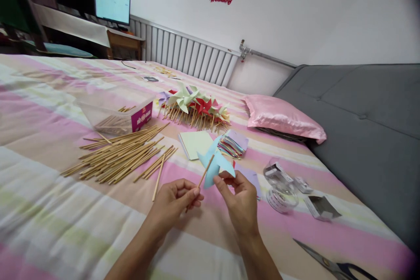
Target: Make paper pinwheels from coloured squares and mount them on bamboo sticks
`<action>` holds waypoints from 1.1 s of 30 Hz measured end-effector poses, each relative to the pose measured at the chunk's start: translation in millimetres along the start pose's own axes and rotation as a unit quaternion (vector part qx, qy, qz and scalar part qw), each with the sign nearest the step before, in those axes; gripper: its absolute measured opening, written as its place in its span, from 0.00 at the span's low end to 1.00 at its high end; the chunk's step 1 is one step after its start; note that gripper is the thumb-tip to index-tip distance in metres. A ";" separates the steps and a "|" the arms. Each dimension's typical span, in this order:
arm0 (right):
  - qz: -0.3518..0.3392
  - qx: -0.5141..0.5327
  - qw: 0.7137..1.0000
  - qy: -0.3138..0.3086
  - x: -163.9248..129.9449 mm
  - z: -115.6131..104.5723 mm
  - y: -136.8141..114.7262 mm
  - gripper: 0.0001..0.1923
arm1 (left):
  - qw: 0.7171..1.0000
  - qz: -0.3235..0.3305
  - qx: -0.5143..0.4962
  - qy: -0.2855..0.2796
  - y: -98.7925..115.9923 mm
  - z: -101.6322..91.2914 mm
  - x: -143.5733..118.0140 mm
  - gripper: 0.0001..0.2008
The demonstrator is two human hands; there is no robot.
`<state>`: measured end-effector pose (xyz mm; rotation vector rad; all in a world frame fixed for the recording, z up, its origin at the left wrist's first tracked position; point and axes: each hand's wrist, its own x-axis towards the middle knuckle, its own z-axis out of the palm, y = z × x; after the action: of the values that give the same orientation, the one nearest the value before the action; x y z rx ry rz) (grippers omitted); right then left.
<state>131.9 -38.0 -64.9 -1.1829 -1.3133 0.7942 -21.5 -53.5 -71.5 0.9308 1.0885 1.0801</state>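
Pinching a wooden stick [205, 170] and blue paper pinwheel [215, 164], both hands, scissors [331, 264] cut off below.

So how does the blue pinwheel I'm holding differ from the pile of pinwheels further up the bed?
The blue pinwheel is a single one, held above the bed by the right hand, with the left hand gripping its stick; the pile of pinwheels lies on the striped blanket, untouched. The held one is light blue; the pile mixes green, red, purple and yellow. Both are folded paper on wooden sticks.
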 end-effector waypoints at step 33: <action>0.059 0.032 0.997 -0.032 13.0 -21.5 -17.1 0.10 | 0.994 -0.065 0.005 -0.092 -2.0 13.4 -4.8 0.20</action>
<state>151.6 -34.3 -42.1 -1.2016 -1.2689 0.9599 -8.6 -59.5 -69.4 0.9345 0.9889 0.8645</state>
